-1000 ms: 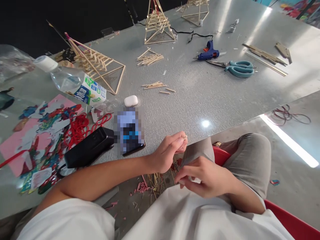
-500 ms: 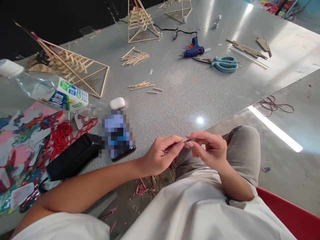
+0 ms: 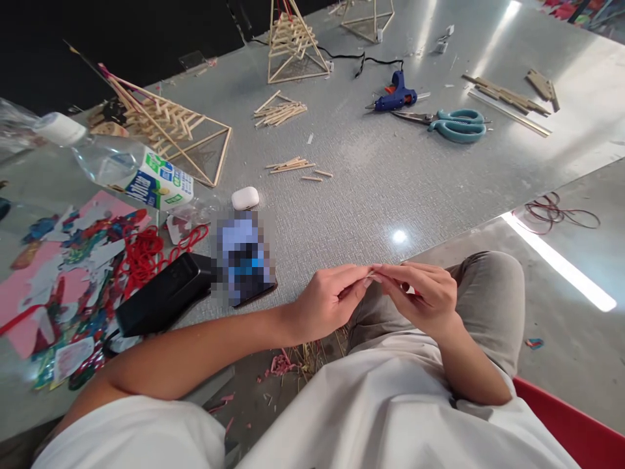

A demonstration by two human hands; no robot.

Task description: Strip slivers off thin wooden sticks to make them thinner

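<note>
In left hand (image 3: 329, 303) and right hand (image 3: 424, 296), pinched tip to tip: a thin pale sliver (image 3: 371, 275), equally near both, probably lying left-to-right, kinda hidden tbh.

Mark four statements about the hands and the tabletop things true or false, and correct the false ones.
1. The bare left hand and bare right hand meet at the fingertips, a thin pale piece between them. True.
2. The blue plastic glue gun lies beside the teal-handled metal scissors on the grey tabletop. True.
3. The right hand grips those scissors. False: its fingertips meet the left hand's.
4. The small white rounded case rests on the dark rectangular phone. False: that case sits on the tabletop just beyond the phone.
</note>
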